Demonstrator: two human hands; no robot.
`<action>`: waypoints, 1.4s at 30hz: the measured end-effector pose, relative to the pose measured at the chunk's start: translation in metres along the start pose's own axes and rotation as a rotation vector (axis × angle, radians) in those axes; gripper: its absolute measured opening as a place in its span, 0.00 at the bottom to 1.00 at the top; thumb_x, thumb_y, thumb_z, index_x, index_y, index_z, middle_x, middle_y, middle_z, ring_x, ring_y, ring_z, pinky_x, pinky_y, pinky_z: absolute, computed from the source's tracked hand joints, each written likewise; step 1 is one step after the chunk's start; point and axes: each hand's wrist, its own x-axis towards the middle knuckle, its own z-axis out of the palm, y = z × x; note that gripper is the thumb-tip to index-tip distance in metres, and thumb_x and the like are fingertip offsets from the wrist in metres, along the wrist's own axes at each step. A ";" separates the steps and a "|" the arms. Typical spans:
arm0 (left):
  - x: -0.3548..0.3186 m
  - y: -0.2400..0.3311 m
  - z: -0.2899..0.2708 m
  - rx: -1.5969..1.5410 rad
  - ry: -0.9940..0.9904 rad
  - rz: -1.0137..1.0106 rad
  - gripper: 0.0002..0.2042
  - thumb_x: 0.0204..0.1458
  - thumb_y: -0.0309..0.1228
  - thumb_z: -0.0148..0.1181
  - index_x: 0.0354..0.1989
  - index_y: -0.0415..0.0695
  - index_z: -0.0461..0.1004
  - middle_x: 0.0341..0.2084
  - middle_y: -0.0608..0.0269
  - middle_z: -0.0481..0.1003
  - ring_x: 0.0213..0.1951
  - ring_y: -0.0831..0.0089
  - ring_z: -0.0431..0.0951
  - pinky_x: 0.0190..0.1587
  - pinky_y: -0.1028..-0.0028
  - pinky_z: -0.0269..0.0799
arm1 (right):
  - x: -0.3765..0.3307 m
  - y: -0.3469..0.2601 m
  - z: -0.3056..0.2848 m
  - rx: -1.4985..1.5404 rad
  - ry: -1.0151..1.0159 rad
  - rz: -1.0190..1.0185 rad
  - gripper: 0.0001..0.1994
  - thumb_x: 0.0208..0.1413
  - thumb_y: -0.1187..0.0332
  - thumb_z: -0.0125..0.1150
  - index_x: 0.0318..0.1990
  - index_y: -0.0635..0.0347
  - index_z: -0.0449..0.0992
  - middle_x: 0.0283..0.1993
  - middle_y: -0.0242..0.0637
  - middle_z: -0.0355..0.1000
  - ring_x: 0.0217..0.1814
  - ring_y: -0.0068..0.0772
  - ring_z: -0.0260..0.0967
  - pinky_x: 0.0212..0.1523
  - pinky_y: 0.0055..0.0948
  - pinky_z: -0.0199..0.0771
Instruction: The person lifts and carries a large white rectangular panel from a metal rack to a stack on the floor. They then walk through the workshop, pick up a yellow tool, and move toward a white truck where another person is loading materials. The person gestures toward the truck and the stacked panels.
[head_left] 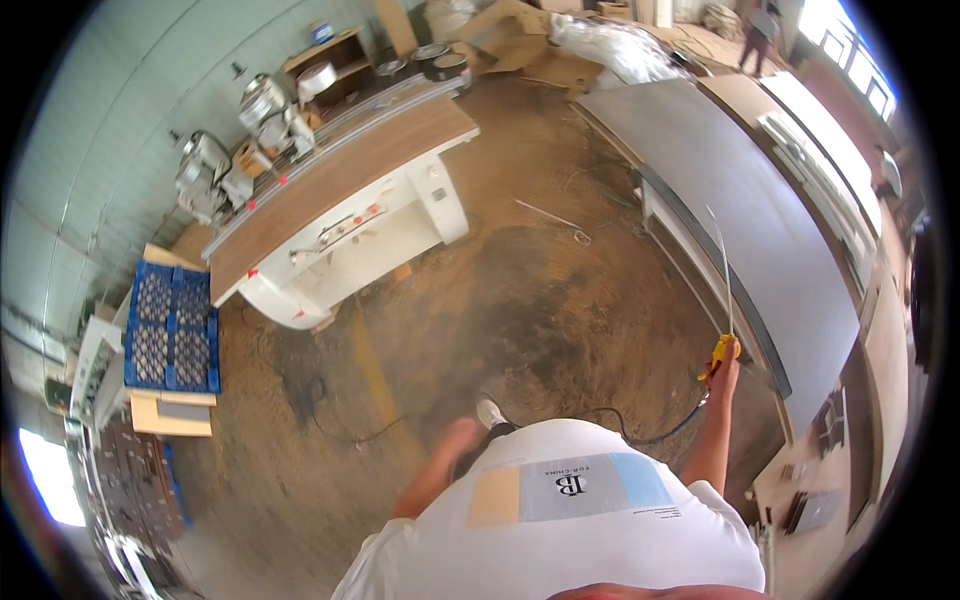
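A yellow air blow gun [718,355] with a long thin metal nozzle [724,262] is gripped in my right hand [726,372], fingers wrapped round its handle. The nozzle points away from me, over the edge of a large grey panel [750,220] lying on a stack at my right. From the gun's base a dark air hose [655,437] curves down to the floor and passes behind my body. My left hand [460,437] hangs low in front of me on the left, smeared by motion. Its fingers cannot be made out, and nothing shows in it.
An edge-banding-type machine with a brown top [350,180] stands at the far left, metal motors behind it. Blue crates [172,325] sit left of it. A thin rod [545,213] lies on the stained floor [480,300]. Another person [760,40] stands at the far right.
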 end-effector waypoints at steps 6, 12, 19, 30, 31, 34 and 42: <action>-0.077 -0.158 -0.056 -0.174 0.111 -0.354 0.11 0.58 0.37 0.54 0.38 0.44 0.78 0.26 0.61 0.78 0.26 0.68 0.75 0.27 0.65 0.69 | -0.031 -0.019 0.160 -0.234 -0.274 -0.007 0.31 0.60 0.35 0.52 0.24 0.57 0.73 0.18 0.28 0.66 0.17 0.22 0.63 0.18 0.24 0.60; -0.082 -0.202 -0.107 -0.567 0.119 -0.613 0.12 0.62 0.37 0.50 0.42 0.45 0.77 0.29 0.62 0.78 0.30 0.62 0.77 0.30 0.60 0.71 | -0.060 -0.018 0.337 -0.378 -0.671 -0.070 0.33 0.63 0.35 0.44 0.33 0.59 0.77 0.21 0.30 0.70 0.15 0.18 0.55 0.17 0.21 0.51; 0.022 -0.070 -0.195 -0.486 0.441 0.138 0.13 0.62 0.37 0.55 0.47 0.41 0.76 0.33 0.64 0.78 0.33 0.76 0.76 0.35 0.73 0.72 | -0.158 -0.093 0.527 0.313 -0.940 0.179 0.29 0.66 0.39 0.41 0.47 0.59 0.72 0.39 0.34 0.70 0.24 0.21 0.55 0.29 0.27 0.57; 0.013 0.153 -0.314 -0.635 0.268 0.064 0.14 0.65 0.42 0.53 0.39 0.42 0.73 0.21 0.72 0.69 0.22 0.84 0.66 0.26 0.77 0.63 | -0.182 -0.004 0.662 -0.200 -1.478 0.134 0.22 0.71 0.49 0.43 0.56 0.58 0.70 0.52 0.31 0.70 0.52 0.22 0.66 0.51 0.30 0.70; 0.023 0.142 -0.315 -0.626 0.301 0.025 0.15 0.65 0.43 0.53 0.39 0.42 0.74 0.20 0.72 0.68 0.21 0.85 0.65 0.25 0.77 0.61 | -0.168 0.005 0.674 -0.282 -1.534 0.006 0.22 0.70 0.50 0.45 0.56 0.59 0.70 0.53 0.30 0.70 0.54 0.21 0.65 0.52 0.29 0.70; 0.035 0.128 -0.356 -0.592 0.402 -0.070 0.16 0.65 0.45 0.53 0.37 0.44 0.76 0.19 0.73 0.68 0.22 0.84 0.65 0.25 0.76 0.60 | -0.116 0.018 0.700 -0.411 -1.532 -0.005 0.23 0.68 0.50 0.50 0.59 0.58 0.69 0.53 0.28 0.71 0.53 0.20 0.68 0.49 0.28 0.70; 0.116 0.014 -0.487 -0.532 1.035 -0.255 0.08 0.64 0.38 0.51 0.40 0.48 0.71 0.27 0.66 0.72 0.23 0.75 0.70 0.25 0.70 0.67 | 0.052 0.041 0.773 -0.607 -1.228 0.247 0.21 0.62 0.49 0.57 0.53 0.53 0.73 0.48 0.27 0.75 0.44 0.26 0.76 0.44 0.30 0.73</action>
